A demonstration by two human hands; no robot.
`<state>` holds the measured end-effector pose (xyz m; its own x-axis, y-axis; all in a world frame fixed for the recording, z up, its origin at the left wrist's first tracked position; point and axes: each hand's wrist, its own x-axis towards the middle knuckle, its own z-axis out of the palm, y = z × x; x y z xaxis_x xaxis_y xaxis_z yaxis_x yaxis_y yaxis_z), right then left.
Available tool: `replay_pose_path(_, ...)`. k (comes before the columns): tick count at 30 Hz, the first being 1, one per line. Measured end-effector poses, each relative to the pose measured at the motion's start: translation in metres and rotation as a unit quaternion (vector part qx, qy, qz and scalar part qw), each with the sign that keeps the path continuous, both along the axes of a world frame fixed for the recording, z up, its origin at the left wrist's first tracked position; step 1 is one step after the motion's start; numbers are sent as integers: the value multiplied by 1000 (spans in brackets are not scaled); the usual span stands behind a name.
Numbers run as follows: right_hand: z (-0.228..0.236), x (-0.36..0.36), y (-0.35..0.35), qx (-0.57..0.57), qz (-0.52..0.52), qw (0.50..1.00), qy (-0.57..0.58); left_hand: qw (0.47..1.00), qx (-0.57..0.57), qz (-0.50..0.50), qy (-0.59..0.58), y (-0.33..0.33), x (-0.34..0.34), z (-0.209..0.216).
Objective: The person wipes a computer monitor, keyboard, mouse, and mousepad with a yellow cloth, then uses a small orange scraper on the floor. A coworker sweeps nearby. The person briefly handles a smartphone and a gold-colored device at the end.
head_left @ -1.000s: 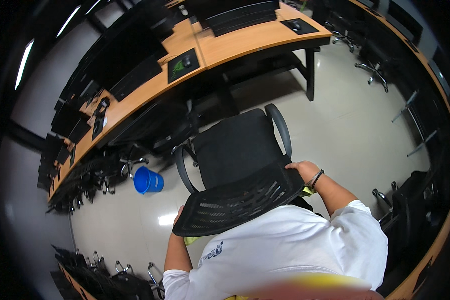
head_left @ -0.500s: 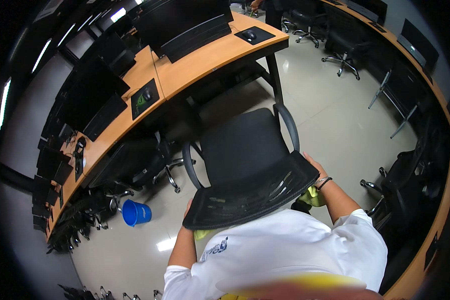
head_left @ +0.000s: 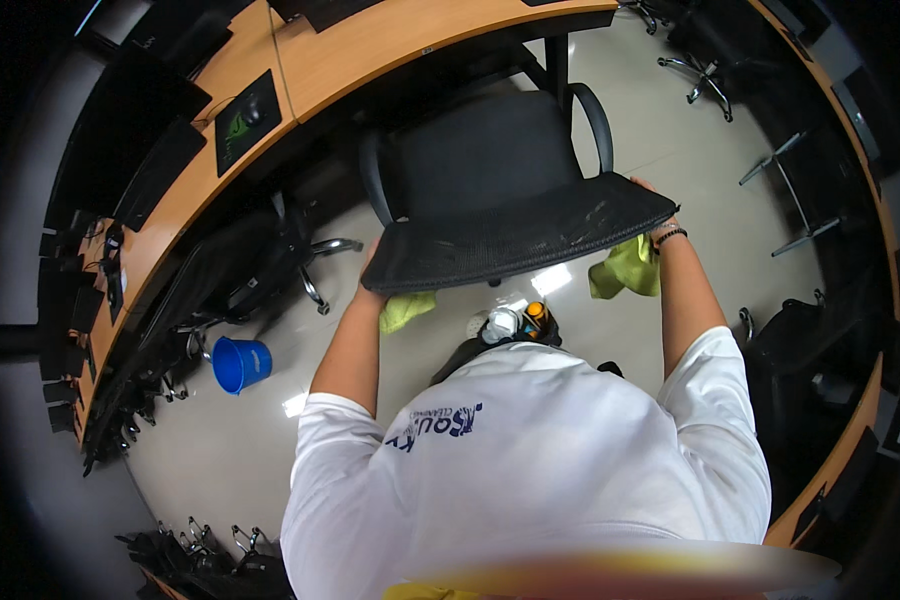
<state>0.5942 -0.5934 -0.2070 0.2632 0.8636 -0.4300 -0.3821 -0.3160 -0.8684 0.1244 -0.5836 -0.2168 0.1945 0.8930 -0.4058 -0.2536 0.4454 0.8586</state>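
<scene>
I see both hands, left hand (head_left: 370, 275) and right hand (head_left: 660, 215), fingers gripping the black chair (head_left: 500, 190), now closer to the counter (head_left: 370, 50) than before.

Chair held between desk and person

The office chair (head_left: 500, 190) is gripped at its backrest's two ends by the left hand (head_left: 370, 275) and right hand (head_left: 660, 215); a curved desk (head_left: 370, 45) lies beyond, a bucket (head_left: 240, 363) to the left.

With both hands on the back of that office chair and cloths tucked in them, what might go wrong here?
1. The black mesh chair seems to stand close to the wooden desk; pushed on, its armrests might knock the edge.
2. The yellow cloth dangles loosely from the right hand and could slip.
3. The blue bucket on the glossy floor is a possible trip hazard.
</scene>
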Motion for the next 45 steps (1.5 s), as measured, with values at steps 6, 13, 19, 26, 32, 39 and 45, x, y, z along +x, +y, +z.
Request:
replay_pose_path(6, 9, 18, 76, -39, -18, 999, 5, 991, 95, -55, 70, 79, 10, -23)
replay_pose_path(13, -16, 48, 146, 20, 24, 998, 58, 969, 169, -58, 171, 119, 29, -29)
replay_pose_path(19, -23, 79, 206, 163, 304, 792, -503, 836, 239, 30, 492, 106, 77, -46)
replay_pose_path(26, -5, 184, 174, 23, 317, 856, -407, 903, -78, 137, 400, 37, 167, -28)
replay_pose_path(32, -108, 364, 42, -250, 296, 760, -523, 897, -162, 129, 390, -50, 185, -41)
replay_pose_path(39, -171, 426, -145, -442, 498, 538, -516, 736, -277, -137, 603, -135, 175, -65)
replay_pose_path(45, -148, 327, -85, -345, 487, 609, -522, 790, -292, -81, 534, -208, 165, -86)
